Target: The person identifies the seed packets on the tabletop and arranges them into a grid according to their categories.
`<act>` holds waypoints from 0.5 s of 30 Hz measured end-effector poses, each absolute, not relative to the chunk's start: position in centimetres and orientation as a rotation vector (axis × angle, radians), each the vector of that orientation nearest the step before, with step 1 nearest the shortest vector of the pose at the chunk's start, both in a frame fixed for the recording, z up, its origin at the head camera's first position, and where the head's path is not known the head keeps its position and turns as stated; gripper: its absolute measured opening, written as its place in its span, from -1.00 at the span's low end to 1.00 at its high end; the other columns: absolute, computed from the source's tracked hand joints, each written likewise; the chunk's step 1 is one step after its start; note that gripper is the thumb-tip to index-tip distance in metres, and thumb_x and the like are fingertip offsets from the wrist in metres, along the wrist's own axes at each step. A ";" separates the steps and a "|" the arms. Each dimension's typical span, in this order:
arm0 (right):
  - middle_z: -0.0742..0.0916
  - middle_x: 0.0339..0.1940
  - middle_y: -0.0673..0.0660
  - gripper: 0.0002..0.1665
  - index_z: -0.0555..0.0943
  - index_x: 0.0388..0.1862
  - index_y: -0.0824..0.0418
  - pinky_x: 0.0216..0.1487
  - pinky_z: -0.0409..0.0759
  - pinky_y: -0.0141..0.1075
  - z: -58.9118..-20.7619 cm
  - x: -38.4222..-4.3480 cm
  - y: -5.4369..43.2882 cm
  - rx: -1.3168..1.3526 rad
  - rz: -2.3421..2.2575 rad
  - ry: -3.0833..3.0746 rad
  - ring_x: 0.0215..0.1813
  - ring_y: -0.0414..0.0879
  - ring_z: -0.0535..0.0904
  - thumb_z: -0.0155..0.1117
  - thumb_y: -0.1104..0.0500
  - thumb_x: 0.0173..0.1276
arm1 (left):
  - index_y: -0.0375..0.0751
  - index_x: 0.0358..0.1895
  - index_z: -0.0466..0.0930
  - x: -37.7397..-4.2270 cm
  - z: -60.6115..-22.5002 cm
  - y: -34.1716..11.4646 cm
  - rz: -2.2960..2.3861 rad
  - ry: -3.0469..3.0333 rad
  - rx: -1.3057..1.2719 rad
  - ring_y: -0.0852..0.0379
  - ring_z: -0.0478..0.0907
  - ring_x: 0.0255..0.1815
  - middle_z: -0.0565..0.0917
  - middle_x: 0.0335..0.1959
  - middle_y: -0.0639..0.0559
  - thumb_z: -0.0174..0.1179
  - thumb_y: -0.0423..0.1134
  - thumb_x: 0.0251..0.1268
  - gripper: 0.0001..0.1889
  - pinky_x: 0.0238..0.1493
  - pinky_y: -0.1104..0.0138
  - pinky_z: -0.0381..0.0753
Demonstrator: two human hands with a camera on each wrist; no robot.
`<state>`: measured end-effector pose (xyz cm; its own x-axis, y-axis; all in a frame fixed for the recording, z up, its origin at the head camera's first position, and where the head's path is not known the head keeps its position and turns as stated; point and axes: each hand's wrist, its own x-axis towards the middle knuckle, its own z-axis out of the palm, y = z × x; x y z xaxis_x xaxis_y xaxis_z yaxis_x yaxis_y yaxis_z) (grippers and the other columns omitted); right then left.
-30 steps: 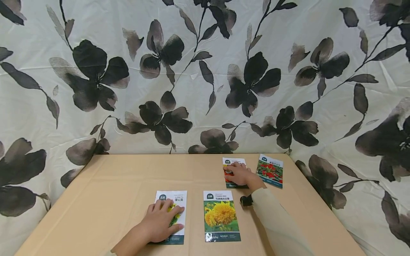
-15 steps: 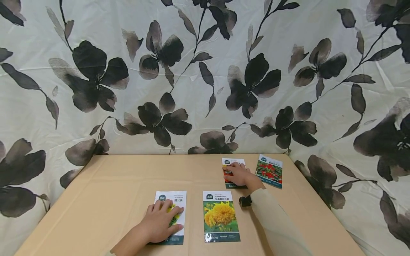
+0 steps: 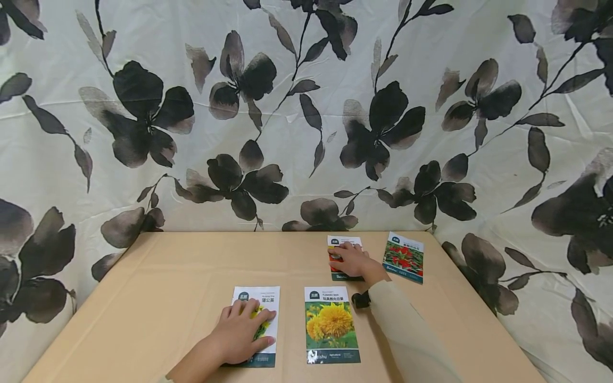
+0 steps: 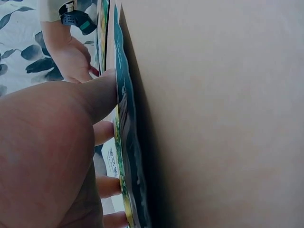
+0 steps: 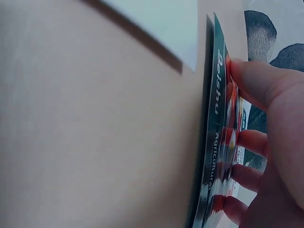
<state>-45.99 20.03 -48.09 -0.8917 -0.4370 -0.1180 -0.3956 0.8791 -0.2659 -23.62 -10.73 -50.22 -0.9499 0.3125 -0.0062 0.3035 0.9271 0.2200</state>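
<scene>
My left hand (image 3: 239, 332) rests with spread fingers on a seed packet (image 3: 269, 347), its yellow-flower picture mostly covered. In the left wrist view, thumb and fingertips press the face of this packet (image 4: 126, 95) near its teal bottom band. Farther back, my right hand (image 3: 353, 260) lies over a second packet (image 3: 341, 276) with a red and orange picture. The right wrist view has its fingertips touching the face of that packet (image 5: 213, 118), above the dark band. Between the hands, nearer the front, lies a yellow-flower packet (image 3: 332, 324).
A red-flower packet (image 3: 404, 258) lies slightly turned at the table's back right corner, beside the right hand. The light brown table (image 3: 191, 276) ends at a floral cloth (image 3: 306, 122) hanging behind it. A dark band (image 3: 361, 300) sits at the right wrist.
The right hand has slid slightly left together with the packet under it, widening the space to the red-flower packet. The left hand and its packet have stayed in place.
</scene>
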 end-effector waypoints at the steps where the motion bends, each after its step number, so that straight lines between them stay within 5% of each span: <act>1: 0.35 0.59 0.20 -0.39 0.45 0.50 -0.18 0.39 0.25 0.35 -48.1 -46.0 19.9 -0.642 -0.354 2.875 0.53 0.34 0.23 0.17 -0.22 0.54 | 0.26 0.38 0.51 -23.7 -50.3 -10.8 0.335 3.050 0.496 -0.24 0.34 0.24 0.45 0.33 -0.13 0.13 0.40 0.33 -0.37 0.13 -0.28 0.32; 15: 0.37 0.58 0.21 -0.38 0.46 0.50 -0.16 0.42 0.25 0.34 -48.4 -46.0 18.4 -0.643 -0.335 2.907 0.54 0.37 0.22 0.18 -0.24 0.52 | 0.25 0.39 0.50 -23.3 -48.9 -10.3 0.312 2.992 0.427 -0.24 0.33 0.27 0.44 0.36 -0.13 0.21 0.36 0.30 -0.37 0.19 -0.28 0.30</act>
